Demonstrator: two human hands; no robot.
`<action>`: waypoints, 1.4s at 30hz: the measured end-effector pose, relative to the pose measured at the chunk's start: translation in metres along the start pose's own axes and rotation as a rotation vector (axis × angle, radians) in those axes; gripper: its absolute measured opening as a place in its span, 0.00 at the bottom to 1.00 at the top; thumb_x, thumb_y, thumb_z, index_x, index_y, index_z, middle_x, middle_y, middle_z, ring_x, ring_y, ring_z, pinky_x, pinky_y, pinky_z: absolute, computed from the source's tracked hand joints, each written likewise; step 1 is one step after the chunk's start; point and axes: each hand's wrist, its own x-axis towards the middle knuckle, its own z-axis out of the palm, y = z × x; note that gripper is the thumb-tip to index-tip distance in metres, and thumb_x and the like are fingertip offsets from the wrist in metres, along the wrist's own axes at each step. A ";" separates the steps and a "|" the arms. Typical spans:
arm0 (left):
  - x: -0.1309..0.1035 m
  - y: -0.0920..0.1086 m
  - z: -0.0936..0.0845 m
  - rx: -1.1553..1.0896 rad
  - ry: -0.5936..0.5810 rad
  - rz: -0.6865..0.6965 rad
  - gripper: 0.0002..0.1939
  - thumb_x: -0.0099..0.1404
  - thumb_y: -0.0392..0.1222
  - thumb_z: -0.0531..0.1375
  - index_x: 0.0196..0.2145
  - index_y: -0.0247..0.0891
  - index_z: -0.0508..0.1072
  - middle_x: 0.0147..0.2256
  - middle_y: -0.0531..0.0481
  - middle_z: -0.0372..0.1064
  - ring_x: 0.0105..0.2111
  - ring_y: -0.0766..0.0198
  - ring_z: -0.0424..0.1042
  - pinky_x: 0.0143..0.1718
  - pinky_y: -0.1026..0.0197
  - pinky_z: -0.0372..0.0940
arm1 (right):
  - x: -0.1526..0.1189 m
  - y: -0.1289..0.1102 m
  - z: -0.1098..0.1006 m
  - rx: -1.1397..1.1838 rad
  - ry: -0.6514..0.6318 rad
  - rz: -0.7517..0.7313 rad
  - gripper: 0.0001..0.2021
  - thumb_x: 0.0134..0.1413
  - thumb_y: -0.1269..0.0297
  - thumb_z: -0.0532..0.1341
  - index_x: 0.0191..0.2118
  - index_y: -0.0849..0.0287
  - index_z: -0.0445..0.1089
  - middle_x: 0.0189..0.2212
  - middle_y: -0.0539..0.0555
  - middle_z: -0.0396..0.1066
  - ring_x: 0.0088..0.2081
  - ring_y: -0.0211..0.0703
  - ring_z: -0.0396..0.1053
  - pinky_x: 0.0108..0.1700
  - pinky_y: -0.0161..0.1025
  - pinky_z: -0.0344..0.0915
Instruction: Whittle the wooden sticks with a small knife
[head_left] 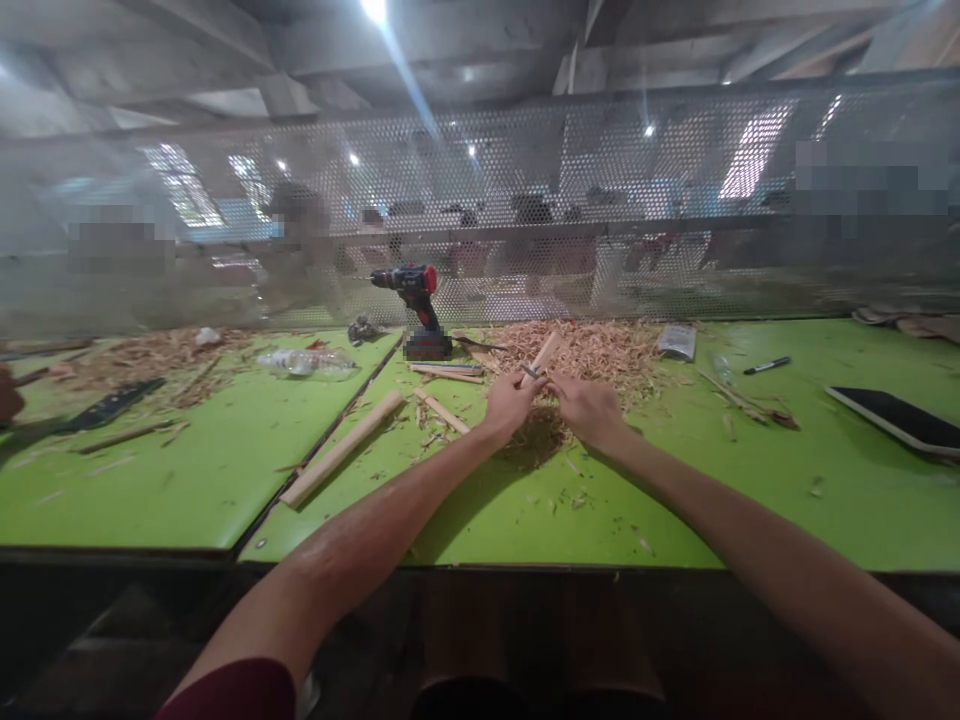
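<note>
My left hand (510, 406) is closed around a pale wooden stick (547, 350) that points up and away from me. Close beside it, my right hand (589, 408) is closed too, on what looks like a small knife (531, 372). Its short dark blade lies across the stick near my left fingers; the handle is hidden in the grip. Both hands are just above the bench, in front of a heap of wood shavings (600, 350).
A cordless drill (416, 300) stands upright behind my left hand. A thick wooden rod (343, 450) lies at the left by the table seam. A marker (767, 365) and a tablet-like device (896, 418) lie right. Perforated mesh (495, 170) closes off the back. Another person's hand (9, 395) shows far left.
</note>
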 end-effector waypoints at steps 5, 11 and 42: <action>0.000 0.000 -0.001 -0.001 0.006 -0.003 0.19 0.65 0.45 0.69 0.20 0.39 0.70 0.19 0.58 0.56 0.24 0.66 0.54 0.29 0.60 0.45 | -0.002 -0.004 -0.002 -0.031 -0.006 0.019 0.30 0.81 0.57 0.39 0.62 0.56 0.78 0.45 0.63 0.85 0.41 0.57 0.81 0.39 0.44 0.65; 0.000 0.000 -0.002 0.026 0.018 -0.017 0.22 0.66 0.47 0.71 0.20 0.39 0.69 0.19 0.57 0.56 0.24 0.66 0.54 0.29 0.60 0.45 | -0.004 -0.011 -0.004 -0.035 -0.010 0.062 0.30 0.81 0.59 0.39 0.62 0.59 0.78 0.48 0.67 0.84 0.45 0.59 0.82 0.41 0.46 0.68; -0.001 -0.005 0.000 -0.018 0.028 -0.068 0.20 0.64 0.53 0.71 0.24 0.37 0.76 0.20 0.57 0.57 0.24 0.67 0.55 0.29 0.61 0.45 | -0.003 -0.011 0.001 -0.027 -0.023 0.074 0.29 0.82 0.59 0.39 0.62 0.57 0.77 0.50 0.66 0.84 0.46 0.59 0.81 0.40 0.44 0.63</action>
